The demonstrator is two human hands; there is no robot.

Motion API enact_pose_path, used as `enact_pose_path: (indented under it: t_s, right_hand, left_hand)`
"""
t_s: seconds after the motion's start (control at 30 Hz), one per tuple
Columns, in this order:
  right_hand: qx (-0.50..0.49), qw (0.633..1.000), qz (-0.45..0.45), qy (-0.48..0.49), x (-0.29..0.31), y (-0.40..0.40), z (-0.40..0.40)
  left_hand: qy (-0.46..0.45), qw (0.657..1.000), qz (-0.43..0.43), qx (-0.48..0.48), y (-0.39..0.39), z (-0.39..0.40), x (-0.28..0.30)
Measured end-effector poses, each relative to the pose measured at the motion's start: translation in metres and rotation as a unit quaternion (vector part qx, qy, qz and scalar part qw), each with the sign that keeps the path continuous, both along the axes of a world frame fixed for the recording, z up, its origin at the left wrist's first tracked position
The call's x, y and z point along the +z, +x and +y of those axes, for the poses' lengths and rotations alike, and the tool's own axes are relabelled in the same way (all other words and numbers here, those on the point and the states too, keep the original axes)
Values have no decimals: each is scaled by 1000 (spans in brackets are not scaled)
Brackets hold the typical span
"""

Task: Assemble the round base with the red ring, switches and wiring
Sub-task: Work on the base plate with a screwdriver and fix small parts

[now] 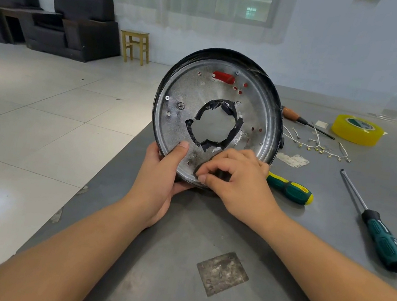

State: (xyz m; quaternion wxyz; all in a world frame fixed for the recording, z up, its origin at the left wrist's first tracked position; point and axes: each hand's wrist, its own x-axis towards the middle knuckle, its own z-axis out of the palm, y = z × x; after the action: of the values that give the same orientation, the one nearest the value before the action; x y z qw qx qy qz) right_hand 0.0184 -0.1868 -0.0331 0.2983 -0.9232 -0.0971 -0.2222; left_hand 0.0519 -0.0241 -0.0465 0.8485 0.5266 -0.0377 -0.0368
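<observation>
The round metal base (199, 92) stands tilted on its edge on the grey table (173, 264), its silver face toward me. Black tape lines its ragged centre hole, and red shows through a slot (223, 77) near the top. My left hand (162, 170) grips the base's lower left rim, thumb on the face. My right hand (234, 180) pinches a small black part (222, 174) against the lower rim. White wires with metal terminals (319, 145) lie on the table to the right.
A green-and-yellow screwdriver (290, 189) lies just right of my right hand. A long teal-handled screwdriver (378, 233) is farther right. An orange-handled screwdriver (300, 118) and a yellow tape roll (357, 129) sit behind. The table's left edge runs close to my left arm.
</observation>
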Motion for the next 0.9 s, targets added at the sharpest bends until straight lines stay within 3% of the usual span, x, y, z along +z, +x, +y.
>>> enact_pose_path:
  t_s: [0.33, 0.9]
  right_hand:
    - [-3, 1000, 3, 26, 3, 1, -1]
    - [-10, 999, -11, -32, 1, -2, 0]
  left_hand:
    - [2, 1000, -4, 2, -1, -1, 0]
    - [0, 1000, -2, 4, 0, -1, 0]
